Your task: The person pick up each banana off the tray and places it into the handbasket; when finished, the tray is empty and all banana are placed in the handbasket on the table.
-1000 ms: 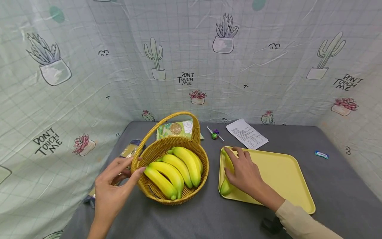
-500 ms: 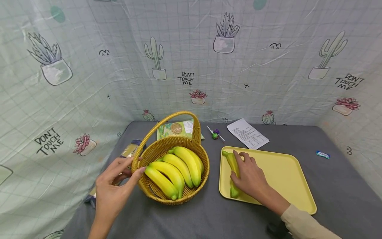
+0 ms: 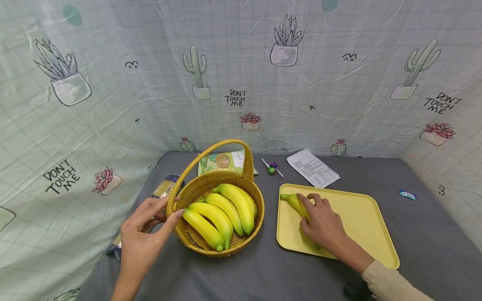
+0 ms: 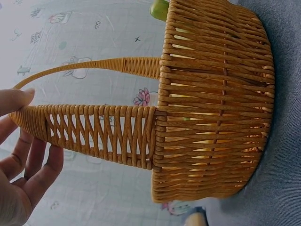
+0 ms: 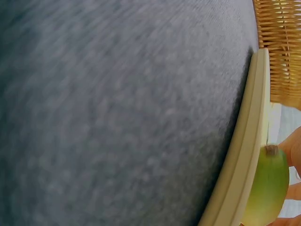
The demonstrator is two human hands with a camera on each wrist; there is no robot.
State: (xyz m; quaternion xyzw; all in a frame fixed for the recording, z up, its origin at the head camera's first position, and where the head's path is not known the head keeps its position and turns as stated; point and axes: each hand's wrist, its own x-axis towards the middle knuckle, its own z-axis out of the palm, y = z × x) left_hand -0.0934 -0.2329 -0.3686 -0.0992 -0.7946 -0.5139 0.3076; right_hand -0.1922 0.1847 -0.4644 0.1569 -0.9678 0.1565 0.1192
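My left hand [image 3: 141, 236] holds the handle of a wicker basket [image 3: 196, 184], thumb on one side and fingers on the other, as the left wrist view also shows. Several yellow bananas [image 3: 224, 211] with greenish ends lie in the basket. To the right, my right hand [image 3: 324, 221] grips a single banana [image 3: 295, 202] on the left part of a yellow tray [image 3: 357, 213]. Palm and fingers cover much of this banana. In the right wrist view its green end [image 5: 270, 183] shows just inside the tray rim.
A green packet [image 3: 222, 162] lies behind the basket, and a gold and blue packet [image 3: 164, 188] is partly hidden at its left. Lollipops [image 3: 272, 169] and a printed paper [image 3: 313, 168] are behind the tray. A small blue-and-white wrapper [image 3: 408, 195] lies far right.
My right hand has moved right and slightly down, and the banana with it, away from the tray's left edge and now more slanted. My left hand stays on the basket handle.
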